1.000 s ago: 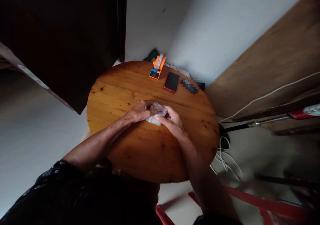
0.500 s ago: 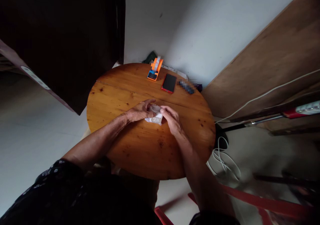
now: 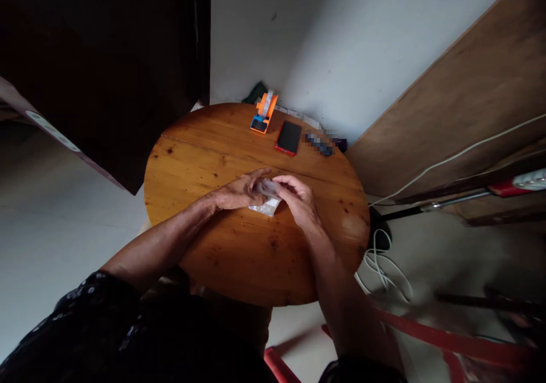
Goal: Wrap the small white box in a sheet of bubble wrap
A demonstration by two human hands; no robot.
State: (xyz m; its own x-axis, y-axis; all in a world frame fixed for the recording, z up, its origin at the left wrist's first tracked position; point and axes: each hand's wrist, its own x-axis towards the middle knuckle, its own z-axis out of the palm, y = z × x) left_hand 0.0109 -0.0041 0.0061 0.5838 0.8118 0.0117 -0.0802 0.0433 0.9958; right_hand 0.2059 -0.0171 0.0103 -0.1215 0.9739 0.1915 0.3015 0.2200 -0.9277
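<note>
Over the middle of the round wooden table (image 3: 239,241), both hands are on a small clear plastic bag (image 3: 268,188). Its lower part looks white and whitish-clear. My left hand (image 3: 239,192) grips the bag's left side, thumb in front and the other fingers behind. My right hand (image 3: 302,199) pinches the bag's upper right edge between thumb and fingers. Folds in the plastic and the fingers hide what is inside, if anything.
Toward the wall are an orange tape dispenser (image 3: 265,113), a red-edged phone (image 3: 289,138) and a blurred dark object (image 3: 319,144). A white cable (image 3: 377,266) coils on the floor at right, near a red chair (image 3: 452,332).
My right hand has shifted slightly right and pulled at the bag's upper edge, which looks lifted more. My left hand keeps its grip. The view has shifted a little.
</note>
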